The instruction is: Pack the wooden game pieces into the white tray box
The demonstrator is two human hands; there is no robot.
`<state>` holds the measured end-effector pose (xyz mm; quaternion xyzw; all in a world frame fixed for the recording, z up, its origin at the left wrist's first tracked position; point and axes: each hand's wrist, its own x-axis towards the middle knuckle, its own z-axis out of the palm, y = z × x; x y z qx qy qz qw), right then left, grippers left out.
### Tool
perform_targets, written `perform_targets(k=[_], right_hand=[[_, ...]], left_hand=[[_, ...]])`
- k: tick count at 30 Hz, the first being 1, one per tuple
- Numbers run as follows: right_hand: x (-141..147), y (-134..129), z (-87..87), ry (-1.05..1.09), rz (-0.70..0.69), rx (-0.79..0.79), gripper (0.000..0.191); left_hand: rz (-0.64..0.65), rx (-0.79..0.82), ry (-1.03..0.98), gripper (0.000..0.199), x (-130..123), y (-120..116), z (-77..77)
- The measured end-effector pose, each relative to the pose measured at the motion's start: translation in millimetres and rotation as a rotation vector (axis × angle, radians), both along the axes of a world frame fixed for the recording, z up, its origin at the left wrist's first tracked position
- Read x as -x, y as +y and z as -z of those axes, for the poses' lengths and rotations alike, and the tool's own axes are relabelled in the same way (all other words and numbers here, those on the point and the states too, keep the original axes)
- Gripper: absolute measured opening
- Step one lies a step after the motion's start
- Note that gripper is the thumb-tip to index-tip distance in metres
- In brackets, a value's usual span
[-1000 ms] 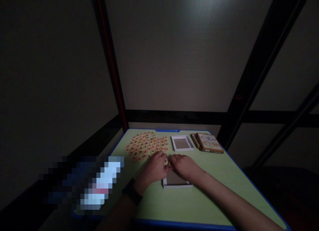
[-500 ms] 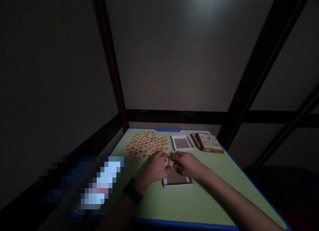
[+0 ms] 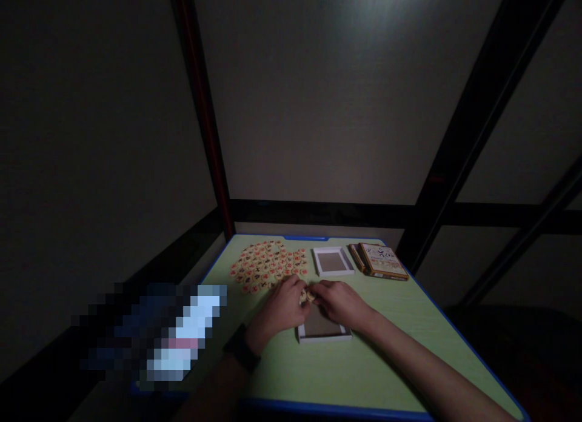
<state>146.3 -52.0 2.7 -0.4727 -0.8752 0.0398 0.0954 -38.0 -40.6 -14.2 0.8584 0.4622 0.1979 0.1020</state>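
Note:
Over the far end of the nearer white-rimmed tray [image 3: 325, 338], my two hands come close together. My left hand [image 3: 287, 304], with a black band on its wrist, is closed at the tray's left side, beside a round piece [image 3: 303, 296]. My right hand [image 3: 339, 301] has its fingers closed on a round wooden piece [image 3: 311, 296] with a dark character. Both hands hide the tray's far edge. Many round pieces with red or black characters [image 3: 268, 267] lie flat in a cluster on the table behind my left hand.
A second white-rimmed tray [image 3: 333, 261] stands farther back on the green table [image 3: 386, 361]. Right of it lie printed flat boxes [image 3: 384, 261], partly overlapping. A pixelated bright patch [image 3: 188, 337] covers the left edge. A wall [image 3: 318, 107] rises behind.
My right hand has shifted slightly, and its fingers now cover more of the round piece. My left hand is nearly unmoved.

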Motion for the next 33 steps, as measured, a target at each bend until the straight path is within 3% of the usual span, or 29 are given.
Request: perform_targets(k=[11,33], right_hand=[[-1,5,7.7,0.059,-0.037,-0.014,0.019],[-2,9,16.8,0.193,-0.045,0.021,0.031]], left_hand=[[0.02,0.01,0.0,0.016,1,0,-3.4],[0.011,0.004,0.001,0.024,1,-1,-4.0]])
